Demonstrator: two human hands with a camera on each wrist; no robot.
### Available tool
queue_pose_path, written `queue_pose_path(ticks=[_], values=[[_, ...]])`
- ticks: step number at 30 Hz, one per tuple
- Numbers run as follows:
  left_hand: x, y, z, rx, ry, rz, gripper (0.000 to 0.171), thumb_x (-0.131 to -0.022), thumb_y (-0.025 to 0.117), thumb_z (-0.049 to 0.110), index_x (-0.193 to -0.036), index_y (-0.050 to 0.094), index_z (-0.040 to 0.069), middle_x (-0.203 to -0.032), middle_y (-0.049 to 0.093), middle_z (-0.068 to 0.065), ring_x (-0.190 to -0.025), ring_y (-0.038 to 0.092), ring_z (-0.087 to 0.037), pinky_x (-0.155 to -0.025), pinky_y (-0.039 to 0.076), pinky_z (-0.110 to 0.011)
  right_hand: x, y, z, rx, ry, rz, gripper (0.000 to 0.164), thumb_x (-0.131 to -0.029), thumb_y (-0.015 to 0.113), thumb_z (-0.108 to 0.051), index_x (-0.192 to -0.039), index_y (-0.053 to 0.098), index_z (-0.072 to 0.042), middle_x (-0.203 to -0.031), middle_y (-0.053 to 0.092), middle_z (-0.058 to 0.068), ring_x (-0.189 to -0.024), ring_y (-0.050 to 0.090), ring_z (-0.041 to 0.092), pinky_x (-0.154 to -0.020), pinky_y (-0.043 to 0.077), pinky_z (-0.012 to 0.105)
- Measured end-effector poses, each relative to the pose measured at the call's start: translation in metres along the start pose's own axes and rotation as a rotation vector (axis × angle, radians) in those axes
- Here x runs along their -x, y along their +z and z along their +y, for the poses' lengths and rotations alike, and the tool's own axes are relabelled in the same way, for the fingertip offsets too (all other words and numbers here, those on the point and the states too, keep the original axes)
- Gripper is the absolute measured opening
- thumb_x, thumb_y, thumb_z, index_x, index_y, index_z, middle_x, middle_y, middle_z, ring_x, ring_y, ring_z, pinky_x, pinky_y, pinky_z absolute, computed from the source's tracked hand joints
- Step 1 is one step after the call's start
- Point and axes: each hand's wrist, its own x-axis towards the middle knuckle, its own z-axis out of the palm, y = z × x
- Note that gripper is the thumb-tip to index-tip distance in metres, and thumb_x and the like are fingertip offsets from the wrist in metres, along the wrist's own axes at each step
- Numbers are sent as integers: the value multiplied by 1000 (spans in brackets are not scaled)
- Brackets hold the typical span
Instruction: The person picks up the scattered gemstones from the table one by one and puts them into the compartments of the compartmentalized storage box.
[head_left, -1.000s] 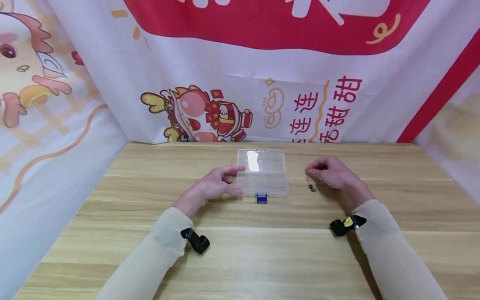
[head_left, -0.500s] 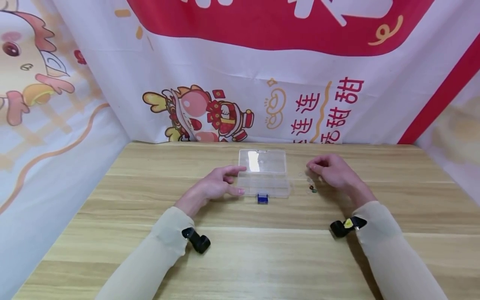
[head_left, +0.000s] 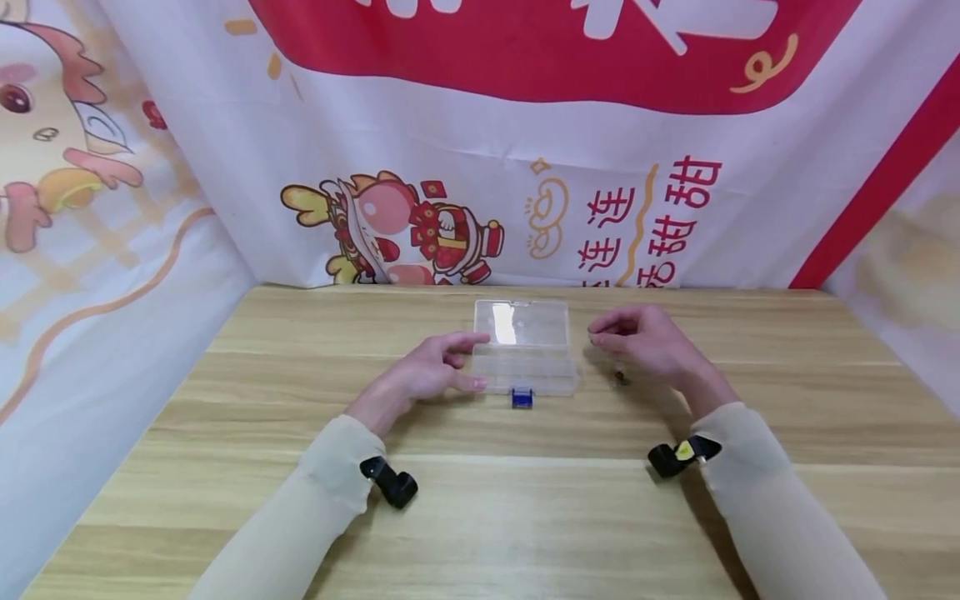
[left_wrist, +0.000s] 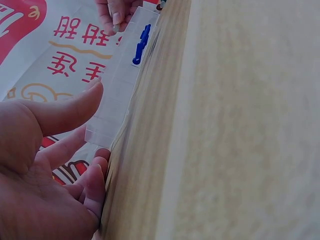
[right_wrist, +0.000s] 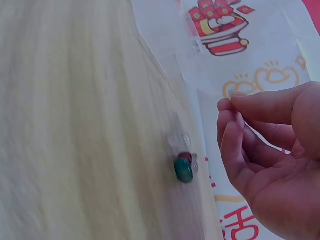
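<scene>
Because its plastic is see-through, the inner divisions of the one clear box (head_left: 525, 372) are hard to make out; it stands on the counter (head_left: 480, 517) between the two hands, its single lid (head_left: 543, 323) tipped back and one blue clasp (head_left: 522, 398) at the front. The left hand (head_left: 426, 367) has thumb and forefinger spread loosely at the box's left end, touching it without a clenched hold. Just beyond the right end, the right hand (head_left: 645, 337) pinches one small piece (left_wrist: 116, 28), mostly hidden by the fingertips, its shape unclear. Below that hand lie one green bead (right_wrist: 183, 171), one dark red bead (right_wrist: 185, 158) partly behind it, and at least two clear beads (right_wrist: 187, 140), blurred and overlapping, so their exact number cannot be told. Large white characters on the printed cloth (head_left: 420, 117) are cut off at the top.
</scene>
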Motion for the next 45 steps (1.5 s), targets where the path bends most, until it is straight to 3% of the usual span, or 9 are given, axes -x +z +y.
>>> queue_pose_path(ticks=[16,25,45], values=[[-1,-1,-1,2,2,-5,71,-90,83,11,-152,58,34,-156,50,-3,-129,45,-29,-111,41,-44,-2,26,-12,50,-31,-39,20,-100,70,-10,-119,78,-9,-111,72,12,-98,62,24,-81,55,31],[-2,-1,-1,2,-7,-6,71,-89,84,12,-152,58,35,-154,50,-3,-128,45,-28,-109,41,-42,-4,32,-12,90,-58,-39,18,-97,74,-9,-114,79,-6,-104,74,11,-92,62,21,-74,55,28],[-3,-2,-2,-4,12,-13,71,-90,83,11,-153,57,34,-156,49,-4,-128,46,-28,-108,42,-42,-2,36,-20,196,-13,-21,15,-99,74,-11,-112,80,-10,-108,74,11,-95,62,23,-79,54,31]])
